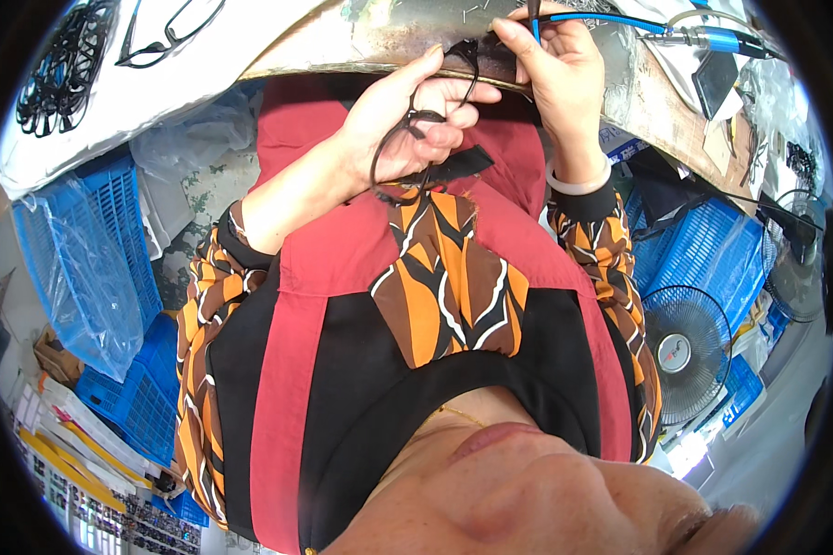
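Note:
My left hand (407,111) is shut on a black eyeglass frame (391,148), holding it against the edge of a worn metal-topped workbench (379,42). The frame's lens ring loops below my palm and one temple sticks out to the right. My right hand (555,79) pinches a thin dark tool (533,14) fed by a blue hose (620,18), its tip close to the frame's upper end. A white bangle (578,180) sits on my right wrist. Both forearms reach up from my red, black and orange patterned clothing.
A white sheet at top left carries a heap of black frames (65,65) and one loose pair of glasses (171,32). Blue plastic crates stand at the left (111,231) and right (703,250). A floor fan (685,347) stands lower right, with clear plastic bags (194,139) nearby.

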A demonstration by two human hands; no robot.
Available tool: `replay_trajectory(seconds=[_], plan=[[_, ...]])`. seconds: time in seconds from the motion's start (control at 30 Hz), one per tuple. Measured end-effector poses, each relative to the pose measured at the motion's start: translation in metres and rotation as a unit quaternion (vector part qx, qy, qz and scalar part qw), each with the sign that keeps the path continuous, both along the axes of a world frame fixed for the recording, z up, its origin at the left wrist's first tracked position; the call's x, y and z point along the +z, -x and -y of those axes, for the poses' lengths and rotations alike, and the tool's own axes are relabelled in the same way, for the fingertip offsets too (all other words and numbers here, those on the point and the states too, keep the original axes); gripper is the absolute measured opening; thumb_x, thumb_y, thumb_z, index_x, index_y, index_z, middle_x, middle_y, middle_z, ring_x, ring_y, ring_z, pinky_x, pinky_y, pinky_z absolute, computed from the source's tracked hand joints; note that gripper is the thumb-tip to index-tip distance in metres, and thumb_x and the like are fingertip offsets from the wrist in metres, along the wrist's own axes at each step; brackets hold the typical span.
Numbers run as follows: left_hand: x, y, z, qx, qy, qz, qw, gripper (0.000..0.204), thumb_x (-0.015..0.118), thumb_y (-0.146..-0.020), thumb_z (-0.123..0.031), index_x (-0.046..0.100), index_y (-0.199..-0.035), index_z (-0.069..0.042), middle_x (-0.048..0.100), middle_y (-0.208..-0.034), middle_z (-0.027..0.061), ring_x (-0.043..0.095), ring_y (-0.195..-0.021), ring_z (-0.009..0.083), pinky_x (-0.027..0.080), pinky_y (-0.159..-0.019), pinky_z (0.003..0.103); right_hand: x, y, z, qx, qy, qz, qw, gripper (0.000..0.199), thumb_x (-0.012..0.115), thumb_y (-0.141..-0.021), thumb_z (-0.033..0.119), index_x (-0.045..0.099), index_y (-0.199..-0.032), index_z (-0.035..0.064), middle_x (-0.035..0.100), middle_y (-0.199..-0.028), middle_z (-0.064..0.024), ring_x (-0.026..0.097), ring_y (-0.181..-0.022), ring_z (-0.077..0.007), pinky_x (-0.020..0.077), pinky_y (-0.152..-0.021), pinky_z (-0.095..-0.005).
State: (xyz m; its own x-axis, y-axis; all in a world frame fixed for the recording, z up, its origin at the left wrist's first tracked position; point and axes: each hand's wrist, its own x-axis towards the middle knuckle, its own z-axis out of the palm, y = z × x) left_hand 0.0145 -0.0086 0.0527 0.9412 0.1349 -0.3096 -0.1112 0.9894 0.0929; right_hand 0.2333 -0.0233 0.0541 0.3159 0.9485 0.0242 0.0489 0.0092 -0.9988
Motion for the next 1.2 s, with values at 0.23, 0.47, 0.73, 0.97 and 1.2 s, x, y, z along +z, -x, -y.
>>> replay_trajectory(seconds=[0.23, 0.47, 0.73, 0.97, 1.2], plan=[[0.0, -0.003, 0.002, 0.031, 0.009, 0.012, 0.999, 0.067, 0.032, -0.111, -0.054, 0.056, -0.126, 0.006, 0.053, -0.09, 0.0033, 0.046, -0.057, 0.0058, 0.037, -0.045, 0.019, 0.006, 0.01, 0.001, -0.002, -0.008, 0.042, 0.999, 0.014, 0.075, -0.093, 0.003, 0.064, -0.102, 0.005, 0.065, -0.086, 0.003, 0.057, -0.077, -0.0037, 0.047, -0.068, -0.021], [-0.003, -0.003, 0.008, 0.031, -0.037, 0.003, 0.999, 0.068, 0.033, -0.109, -0.058, 0.056, -0.125, 0.004, 0.05, -0.087, 0.0013, 0.041, -0.055, 0.0043, 0.034, -0.043, 0.02, 0.013, 0.006, -0.007, 0.059, 0.033, 0.087, 0.994, 0.011, 0.075, -0.092, 0.004, 0.065, -0.096, 0.0033, 0.066, -0.081, 0.0019, 0.057, -0.073, -0.005, 0.0472, -0.064, -0.0242], [0.016, 0.015, -0.008, 0.035, -0.058, 0.011, 0.998, 0.07, 0.034, -0.108, -0.061, 0.056, -0.125, 0.002, 0.052, -0.084, 0.0022, 0.042, -0.056, 0.0062, 0.033, -0.044, 0.02, 0.044, 0.015, 0.011, 0.074, -0.054, 0.019, 0.996, 0.053, 0.071, -0.096, 0.008, 0.046, -0.143, 0.0056, 0.062, -0.112, -0.004, 0.06, -0.096, -0.0103, 0.05, -0.083, -0.0243], [0.038, 0.001, -0.063, 0.409, -0.252, -0.077, 0.874, 0.023, 0.048, -0.107, -0.026, 0.053, -0.09, -0.011, 0.064, -0.1, 0.0078, 0.063, -0.075, 0.0204, 0.054, -0.068, 0.031, 0.046, -0.012, 0.038, 0.117, -0.031, 0.11, 0.987, 0.027, 0.056, -0.107, 0.011, 0.068, -0.131, 0.0088, 0.067, -0.101, 0.0012, 0.048, -0.078, -0.003, 0.041, -0.069, -0.0164], [0.005, 0.008, -0.032, 0.489, -0.55, -0.067, 0.674, 0.023, 0.053, -0.109, -0.021, 0.044, -0.127, -0.009, 0.061, -0.112, 0.0102, 0.072, -0.098, 0.0264, 0.047, -0.07, 0.029, 0.068, -0.014, 0.036, 0.028, 0.042, -0.149, 0.988, 0.045, 0.05, -0.107, 0.004, 0.043, -0.15, 0.0009, 0.066, -0.101, -0.0046, 0.065, -0.093, -0.0105, 0.0528, -0.079, -0.0217]])
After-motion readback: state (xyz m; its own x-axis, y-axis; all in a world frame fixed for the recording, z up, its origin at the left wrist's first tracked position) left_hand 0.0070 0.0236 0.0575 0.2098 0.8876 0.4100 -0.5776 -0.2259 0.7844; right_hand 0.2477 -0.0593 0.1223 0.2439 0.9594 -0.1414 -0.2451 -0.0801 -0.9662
